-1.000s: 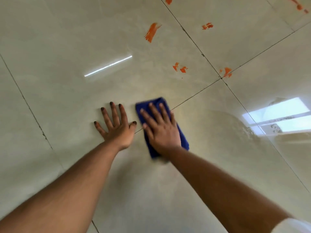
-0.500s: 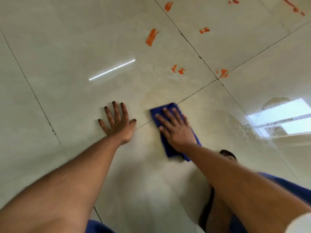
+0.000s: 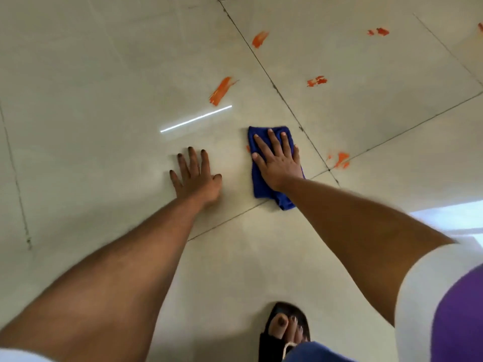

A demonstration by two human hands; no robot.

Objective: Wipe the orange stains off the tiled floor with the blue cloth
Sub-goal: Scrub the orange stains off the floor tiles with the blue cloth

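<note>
A folded blue cloth (image 3: 262,188) lies flat on the pale tiled floor (image 3: 104,74). My right hand (image 3: 277,159) presses on it with straight, spread fingers. A sliver of orange (image 3: 248,148) shows at the cloth's left edge. My left hand (image 3: 196,177) rests flat on the bare tile to the left, fingers spread. Orange stains sit beyond and to the right: a long streak (image 3: 222,90), a smear by the tile joint (image 3: 341,159), a blotch (image 3: 316,81), another streak (image 3: 259,39) and a far blotch (image 3: 379,31).
My foot in a black sandal (image 3: 285,327) stands near the bottom edge. Dark grout lines cross the floor, meeting at a corner (image 3: 329,169) right of the cloth. A bright window reflection (image 3: 454,218) lies at the right.
My right hand has slid the cloth forward onto the pair of small orange spots, now covered. My left hand stays planted. The view has dipped, showing my foot.
</note>
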